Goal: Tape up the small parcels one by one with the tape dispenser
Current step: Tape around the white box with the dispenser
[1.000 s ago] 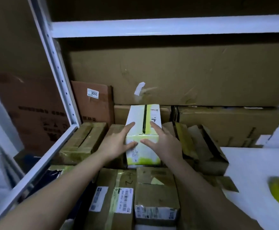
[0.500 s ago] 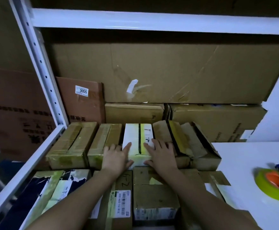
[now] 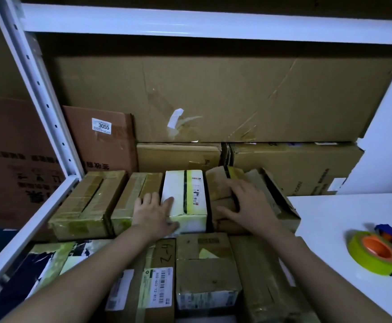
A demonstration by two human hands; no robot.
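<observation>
A: We're looking down at the white parcel (image 3: 185, 197), which sits flat in the row of small boxes, well down from where it was a second ago when both hands held it tilted up off the stack.

B: And the left hand (image 3: 154, 212) hasn't left it. We see the fingers lying fairly straight over the parcel's left edge and the brown taped box (image 3: 135, 199) just left of it, thumb along the parcel's front corner. Pressing, not wrapped round anything.

A: The right hand (image 3: 248, 201) is the change. Half a second back it rested on the white parcel too; now it has slid off to the right of the parcel and lies spread on the crumpled brown box (image 3: 271, 203) beside it.

B: Fingers spread and relaxed there, flat on the cardboard. We can't see any pinch.

A: The tape dispenser (image 3: 376, 252), green roll with an orange core, lies well to the right of the white parcel on the white table (image 3: 344, 220), touched by neither hand.

B: Behind the parcel, the big cartons (image 3: 213, 99) are stacked under the white shelf (image 3: 190, 24), and a reddish box labelled 3055 (image 3: 101, 136) stands back left of it.
</observation>
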